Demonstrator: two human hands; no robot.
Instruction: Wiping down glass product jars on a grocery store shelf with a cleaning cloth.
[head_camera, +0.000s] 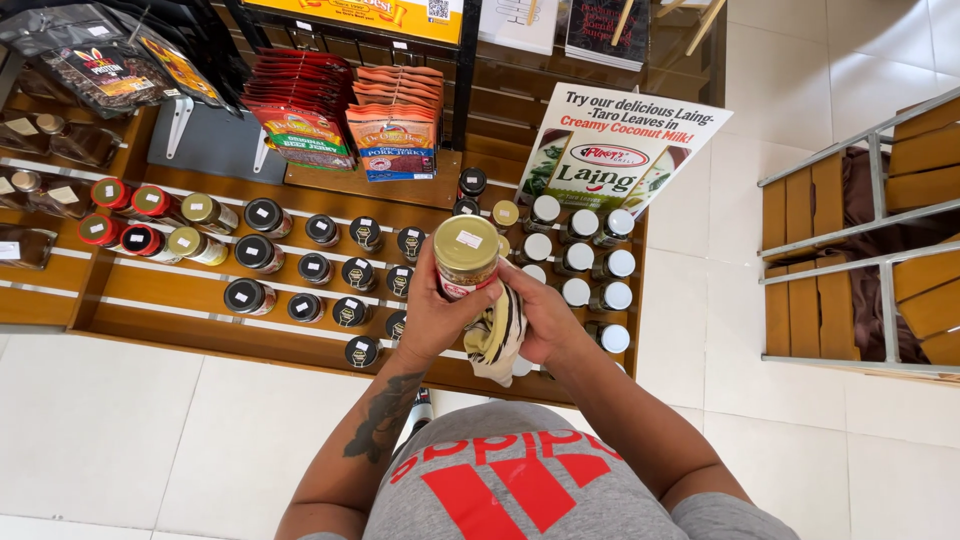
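Currently:
- left hand (432, 318) wrapped round a gold-lidded jar (466, 257), lifted clear above the wooden display shelf (180, 290).
- right hand (545, 318) closed on a striped cloth (497, 335), pressed to the jar's side.
- Judging by this, wiping is mid-way; jar not back in a row.
- Rows of shelved jars (330, 270) packed tight; tiled floor (100, 430) in front gives the open room.

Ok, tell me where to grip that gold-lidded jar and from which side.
Grip the glass body of the gold-lidded jar just under the lid, coming from its left, as the left hand does. The right hand and striped cloth occupy the right side.
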